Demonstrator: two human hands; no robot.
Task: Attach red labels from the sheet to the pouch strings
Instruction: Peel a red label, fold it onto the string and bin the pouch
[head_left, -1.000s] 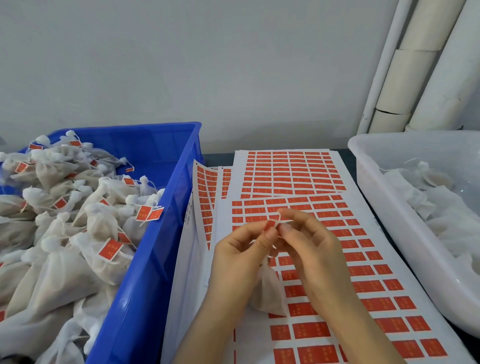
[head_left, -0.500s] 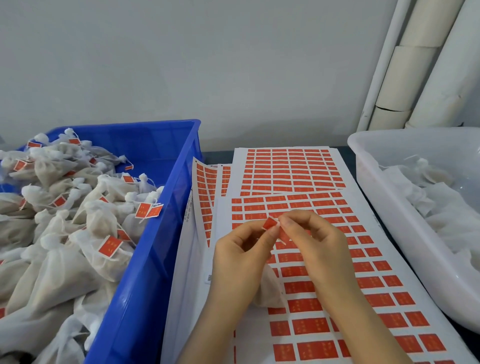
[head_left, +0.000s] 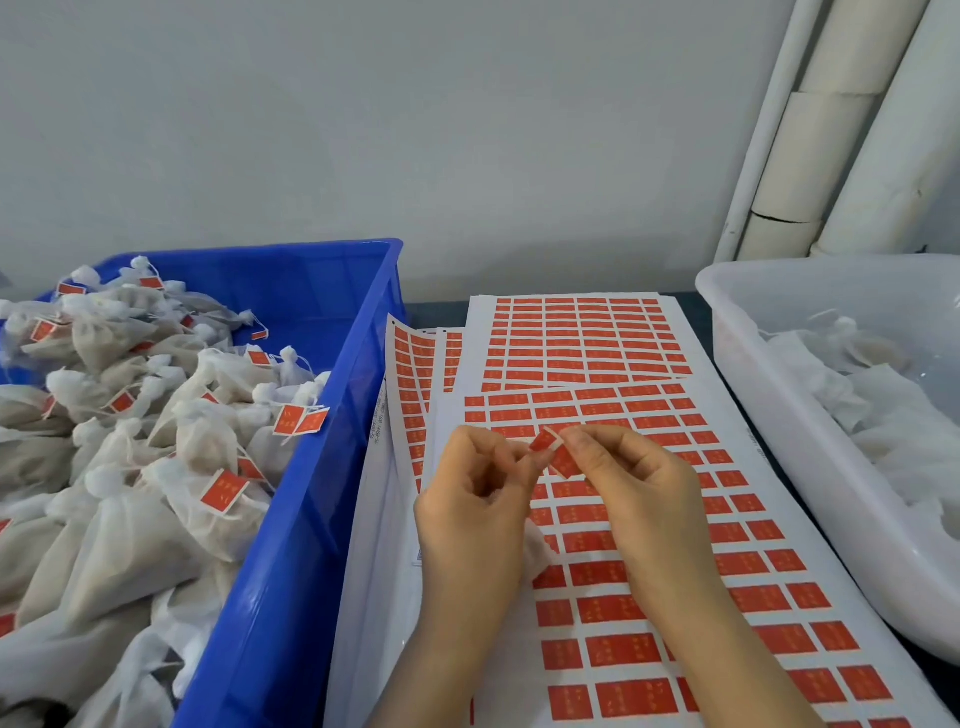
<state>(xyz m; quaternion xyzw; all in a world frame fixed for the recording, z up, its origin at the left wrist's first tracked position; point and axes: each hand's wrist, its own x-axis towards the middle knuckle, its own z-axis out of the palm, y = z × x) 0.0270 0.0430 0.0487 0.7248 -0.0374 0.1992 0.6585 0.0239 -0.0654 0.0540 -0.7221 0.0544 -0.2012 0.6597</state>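
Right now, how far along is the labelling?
Done: the blue crate is heaped with labelled pouches. In hand: the left hand and right hand pinch one red label above the sheet, with a pouch partly hidden below them. Left: the white tub holds plain pouches showing no red labels, and the sheet has many rows.
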